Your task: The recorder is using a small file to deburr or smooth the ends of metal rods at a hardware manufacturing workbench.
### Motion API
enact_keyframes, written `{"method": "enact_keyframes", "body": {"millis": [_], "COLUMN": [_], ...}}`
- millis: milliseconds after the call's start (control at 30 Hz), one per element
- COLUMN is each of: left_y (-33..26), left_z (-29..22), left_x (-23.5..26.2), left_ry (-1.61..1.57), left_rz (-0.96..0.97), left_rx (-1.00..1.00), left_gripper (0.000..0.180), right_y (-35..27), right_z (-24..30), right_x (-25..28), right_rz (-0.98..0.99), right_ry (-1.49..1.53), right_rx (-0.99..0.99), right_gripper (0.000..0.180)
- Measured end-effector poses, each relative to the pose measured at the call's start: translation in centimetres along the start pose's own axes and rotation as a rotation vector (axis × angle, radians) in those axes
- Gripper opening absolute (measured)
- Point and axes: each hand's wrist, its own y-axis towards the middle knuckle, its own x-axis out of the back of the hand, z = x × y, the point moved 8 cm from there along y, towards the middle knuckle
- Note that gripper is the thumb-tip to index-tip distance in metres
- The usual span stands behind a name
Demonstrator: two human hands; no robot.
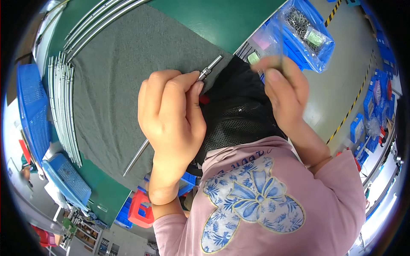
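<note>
Over the green table a grey cloth is spread, and above it a slim metal rod is held aslant in the left hand, pinched by thumb and fingers just below its collar. The right hand is raised beyond the cloth's right edge, well apart from the left — being blurred, it cannot fairly be said to hold anything or not. The rod is best kept steady by a light pinch, with collar and tip left uncovered and the lower end kept over the cloth.

Beside the cloth's right edge, black mesh fabric is bunched between the hands, where the collar might be snagged. Left of the cloth a bundle of rods is laid, with a blue basket beyond; past its upper-right corner a plastic-lined blue bin is set — below its lower edge, a red container is seen
</note>
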Motion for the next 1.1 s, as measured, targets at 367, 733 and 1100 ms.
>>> {"method": "enact_keyframes", "body": {"millis": [367,733,1100], "left_y": [0.2,0.4,0.0], "left_z": [0.5,0.3,0.5], "left_x": [6.8,5.5,-0.7], "left_ry": [-0.159,-0.251,0.027], "left_rz": [-0.198,-0.146,0.061], "left_rx": [0.234,0.153,0.016], "left_gripper": [0.008,0.009,0.014], "right_y": [0.0,1.6,-1.8], "right_z": [0.2,-1.0,0.4], "right_x": [-2.9,-1.1,-2.9], "right_rz": [-0.047,-0.003,0.162], "right_ry": [-0.047,-0.201,-0.326], "right_rx": [0.060,-0.029,0.140], "right_gripper": [0.015,0.014,0.015]}}
